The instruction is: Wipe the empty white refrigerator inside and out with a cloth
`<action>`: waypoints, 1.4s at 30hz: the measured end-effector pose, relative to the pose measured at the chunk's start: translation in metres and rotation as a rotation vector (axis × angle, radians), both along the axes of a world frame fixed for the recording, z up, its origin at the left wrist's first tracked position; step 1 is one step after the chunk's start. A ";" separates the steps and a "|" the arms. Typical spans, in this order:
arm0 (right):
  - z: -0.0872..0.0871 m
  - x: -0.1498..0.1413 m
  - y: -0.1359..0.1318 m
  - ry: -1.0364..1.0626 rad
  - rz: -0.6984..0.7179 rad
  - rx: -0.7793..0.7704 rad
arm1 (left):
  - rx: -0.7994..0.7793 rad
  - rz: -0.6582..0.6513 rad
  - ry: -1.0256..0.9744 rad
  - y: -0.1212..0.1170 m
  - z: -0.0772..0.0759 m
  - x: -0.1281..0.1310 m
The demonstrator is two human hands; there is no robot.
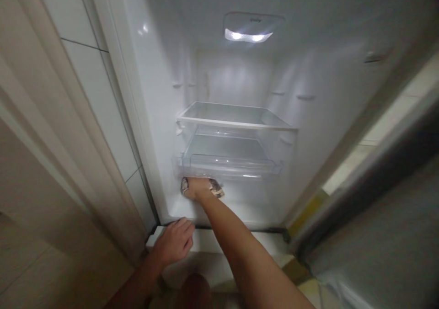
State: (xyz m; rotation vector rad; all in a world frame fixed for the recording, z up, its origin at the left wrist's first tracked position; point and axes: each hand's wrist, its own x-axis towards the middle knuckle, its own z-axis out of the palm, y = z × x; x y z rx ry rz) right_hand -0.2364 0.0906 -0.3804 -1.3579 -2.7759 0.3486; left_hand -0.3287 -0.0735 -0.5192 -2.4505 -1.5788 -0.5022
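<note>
Inside the open fridge, my right hand reaches in low, below the clear drawer. It is closed on a patterned cloth, which sticks out on both sides of the hand and lies near the fridge floor. My fingertips there are partly hidden. My left hand rests at the fridge's white front sill, its fingers curled in. Nothing shows between those fingers.
Above the drawer sits a glass shelf with a white rim. A lit lamp is set higher up. The fridge door stands open at the right; a tiled wall runs along the left. My knee is close to the sill.
</note>
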 end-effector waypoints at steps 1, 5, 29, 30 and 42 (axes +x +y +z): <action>0.005 0.008 -0.014 -0.009 0.023 0.003 | 0.015 -0.013 0.000 0.001 0.001 -0.001; 0.021 0.044 -0.060 -0.059 0.009 -0.025 | 0.081 -0.057 -0.005 0.005 0.000 -0.003; -0.019 0.210 -0.116 -0.147 -0.401 0.021 | 0.150 -0.128 0.108 -0.023 -0.025 -0.064; -0.022 0.198 -0.117 -0.143 -0.366 0.022 | 0.132 -0.117 0.094 -0.025 -0.023 -0.062; -0.033 0.164 -0.145 0.036 -0.231 0.052 | -0.007 0.259 0.080 -0.064 -0.001 -0.010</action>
